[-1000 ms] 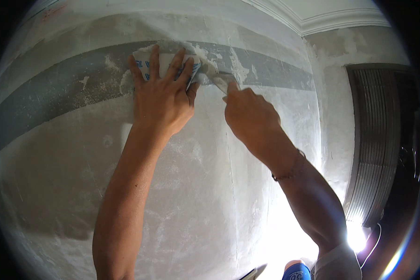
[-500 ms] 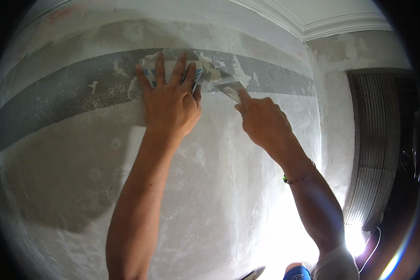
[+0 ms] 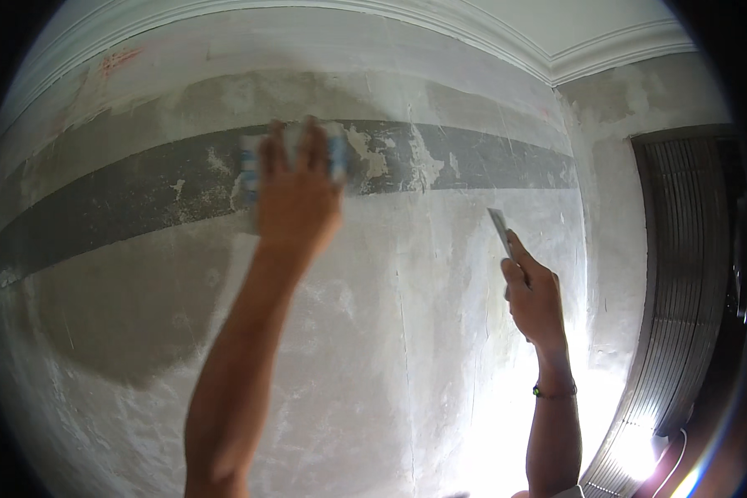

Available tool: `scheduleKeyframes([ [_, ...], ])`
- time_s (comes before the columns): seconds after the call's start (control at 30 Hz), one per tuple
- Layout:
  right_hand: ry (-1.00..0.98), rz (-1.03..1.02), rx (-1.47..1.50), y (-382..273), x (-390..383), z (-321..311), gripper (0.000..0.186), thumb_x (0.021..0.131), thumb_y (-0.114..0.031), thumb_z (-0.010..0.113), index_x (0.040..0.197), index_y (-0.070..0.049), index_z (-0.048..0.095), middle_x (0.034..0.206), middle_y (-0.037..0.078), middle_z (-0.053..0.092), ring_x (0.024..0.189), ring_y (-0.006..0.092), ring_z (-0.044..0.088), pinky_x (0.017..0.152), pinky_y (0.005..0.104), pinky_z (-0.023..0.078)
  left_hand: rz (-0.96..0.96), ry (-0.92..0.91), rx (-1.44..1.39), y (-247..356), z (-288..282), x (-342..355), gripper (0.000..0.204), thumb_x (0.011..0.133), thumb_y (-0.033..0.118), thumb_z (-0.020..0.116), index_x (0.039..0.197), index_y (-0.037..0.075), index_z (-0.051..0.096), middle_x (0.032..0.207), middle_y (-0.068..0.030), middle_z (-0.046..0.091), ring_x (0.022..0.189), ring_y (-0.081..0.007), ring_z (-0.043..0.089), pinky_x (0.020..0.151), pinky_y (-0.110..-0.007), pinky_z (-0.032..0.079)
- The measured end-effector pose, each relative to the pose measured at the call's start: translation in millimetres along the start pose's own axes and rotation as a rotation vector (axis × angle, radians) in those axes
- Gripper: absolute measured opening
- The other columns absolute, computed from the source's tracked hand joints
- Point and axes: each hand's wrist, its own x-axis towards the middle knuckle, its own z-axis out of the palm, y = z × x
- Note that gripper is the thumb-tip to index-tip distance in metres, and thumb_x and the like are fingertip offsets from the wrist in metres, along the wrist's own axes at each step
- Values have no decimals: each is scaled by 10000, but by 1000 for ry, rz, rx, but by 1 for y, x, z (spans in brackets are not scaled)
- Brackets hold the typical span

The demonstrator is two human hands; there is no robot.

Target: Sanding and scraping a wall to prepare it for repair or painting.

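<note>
My left hand [image 3: 297, 199] lies with its fingers stretched over a white-and-blue sheet [image 3: 337, 156], which looks like sandpaper. It holds the sheet against the dark grey band [image 3: 481, 166] crossing the plastered wall [image 3: 332, 349]; fingers and sheet are smeared by motion. Farther right and lower, a putty knife [image 3: 498, 226] is gripped in my right hand [image 3: 538, 299]. Its blade points up and to the left, seen nearly edge-on below the band. Pale flaked patches [image 3: 369, 156] mark the band between both hands.
White moulding [image 3: 390, 15] runs along the ceiling edge to a corner at the upper right. Beyond that corner stands a dark slatted panel [image 3: 681, 282] in an opening. Near its foot a bright lamp [image 3: 639, 456] glares over the lower wall, with a pale cable [image 3: 679, 461] beside it.
My right hand has drawn the putty knife away from the band, down and to the right, turning its blade upward. My left hand has slid a little left along the wall with the sheet.
</note>
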Motion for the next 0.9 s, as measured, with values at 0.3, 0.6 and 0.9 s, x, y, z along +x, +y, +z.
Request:
scheduleKeyframes([
  [0.3,-19,-178,79,-31,16,20,452,934,-239,555,1332,-37,479,571,60,507,510,74,400,503,259,378,149,-66,-67,28,-2,-4,520,926,308,488,1348,12,426,1457,-110,351,1367,-391,238,1130,-484,190],
  [0.6,-55,-183,76,-9,15,13,494,912,-255,590,1334,-24,476,608,65,538,536,75,433,521,260,393,97,-48,-69,34,4,-2,457,952,301,438,1350,77,445,1467,-65,347,1377,-352,239,1139,-478,172],
  [0.9,-101,-193,149,-16,13,16,507,882,-202,624,1327,-9,477,583,66,537,535,80,447,534,253,412,168,-27,-62,22,9,25,429,927,251,472,1311,59,481,1436,-53,393,1348,-339,300,1120,-500,226],
])
